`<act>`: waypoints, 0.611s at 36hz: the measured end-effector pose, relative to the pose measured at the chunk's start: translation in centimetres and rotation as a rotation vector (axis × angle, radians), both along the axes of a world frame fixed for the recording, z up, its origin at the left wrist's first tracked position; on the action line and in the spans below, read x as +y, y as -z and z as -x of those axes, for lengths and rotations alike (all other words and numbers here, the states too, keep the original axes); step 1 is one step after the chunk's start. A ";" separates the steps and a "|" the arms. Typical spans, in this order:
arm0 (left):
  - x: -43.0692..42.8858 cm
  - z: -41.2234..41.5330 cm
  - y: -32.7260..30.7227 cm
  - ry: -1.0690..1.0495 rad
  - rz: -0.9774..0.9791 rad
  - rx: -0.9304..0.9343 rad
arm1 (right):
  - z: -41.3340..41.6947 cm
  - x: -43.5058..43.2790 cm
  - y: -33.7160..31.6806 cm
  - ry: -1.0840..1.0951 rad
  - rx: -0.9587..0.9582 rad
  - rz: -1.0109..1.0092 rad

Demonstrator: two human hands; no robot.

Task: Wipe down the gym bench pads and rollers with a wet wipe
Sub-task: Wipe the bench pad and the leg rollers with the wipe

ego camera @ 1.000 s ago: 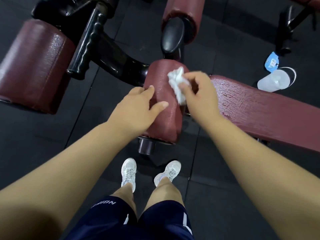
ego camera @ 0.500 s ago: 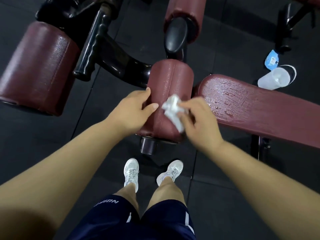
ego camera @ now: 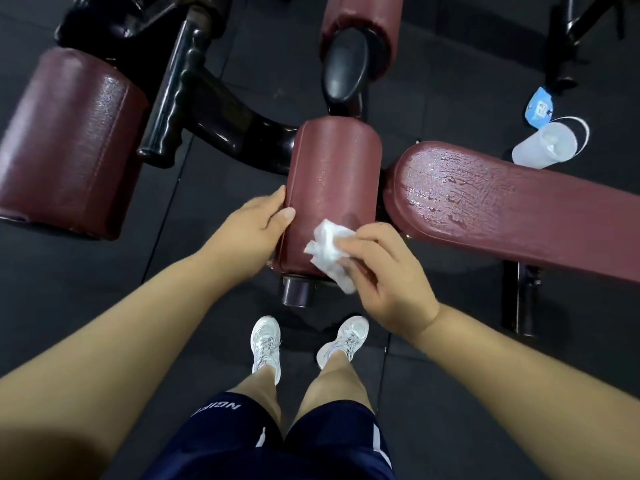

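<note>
Black gym floor (ego camera: 104, 299); bench pad (ego camera: 502, 202) glistens, seemingly done; your left hand (ego camera: 252, 233) grips the near roller (ego camera: 332, 181), right hand (ego camera: 384, 275) pinching the wet wipe (ego camera: 327, 252) on its near end, far rollers (ego camera: 69, 143) to go.

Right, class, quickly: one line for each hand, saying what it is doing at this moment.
Left hand: grips the middle roller at its left edge.
Right hand: pinches the wet wipe, pressing it on that roller.
</note>
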State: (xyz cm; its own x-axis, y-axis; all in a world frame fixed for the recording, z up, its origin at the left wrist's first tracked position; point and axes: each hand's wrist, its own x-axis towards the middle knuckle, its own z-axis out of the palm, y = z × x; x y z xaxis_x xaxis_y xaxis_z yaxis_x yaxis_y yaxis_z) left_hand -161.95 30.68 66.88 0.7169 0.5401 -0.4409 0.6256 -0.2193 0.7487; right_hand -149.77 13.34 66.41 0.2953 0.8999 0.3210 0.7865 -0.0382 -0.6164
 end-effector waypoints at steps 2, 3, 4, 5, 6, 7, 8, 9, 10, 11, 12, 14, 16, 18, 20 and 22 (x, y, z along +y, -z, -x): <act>-0.5 -0.6 -1.0 0.016 -0.153 -0.066 | -1.3 0.6 0.3 0.018 -0.035 0.014; -0.7 -1.0 -1.5 0.029 -0.204 -0.101 | -2.2 1.4 0.3 0.072 -0.025 0.038; -1.0 -1.4 -2.1 0.054 -0.244 -0.117 | -3.4 2.5 0.2 0.156 0.011 0.068; -1.4 -1.8 -2.5 0.089 -0.286 -0.107 | -4.5 3.8 0.1 0.262 0.064 0.096; -1.6 -2.1 -2.7 0.122 -0.319 -0.074 | -5.6 5.1 -0.2 0.375 0.125 0.112; -1.6 -2.3 -2.8 0.145 -0.338 -0.033 | -6.6 6.3 -0.3 0.475 0.204 0.125; -1.5 -2.4 -2.9 0.161 -0.345 0.003 | -7.4 7.4 -0.5 0.556 0.290 0.128; -1.4 -2.5 -2.9 0.170 -0.334 0.028 | -8.1 8.1 -0.6 0.616 0.376 0.126; -1.3 -2.6 -3.0 0.172 -0.304 0.049 | -8.6 8.5 -0.6 0.650 0.438 0.120; -1.2 -2.6 -3.0 0.168 -0.262 0.071 | -8.7 8.7 -0.4 0.660 0.459 0.117; -1.0 -2.5 -3.0 0.157 -0.216 0.094 | -8.6 8.7 -0.3 0.654 0.433 0.117; -0.8 -2.2 -2.7 0.105 -0.104 0.139 | -7.4 8.1 -0.2 0.583 0.310 0.093; -0.5 -1.8 -2.0 0.017 0.026 0.158 | -4.7 6.2 -0.2 0.410 0.184 0.064; -0.2 -1.4 -1.4 -0.053 0.079 0.123 | -1.5 3.4 -0.3 0.237 0.106 0.030; 0.0 -1.5 -1.4 -0.050 0.016 0.075 | 0.4 1.0 -0.3 0.129 0.112 0.013; -0.2 -1.7 -1.8 -0.040 -0.088 0.010 | 0.1 -0.1 -0.1 0.104 0.101 0.031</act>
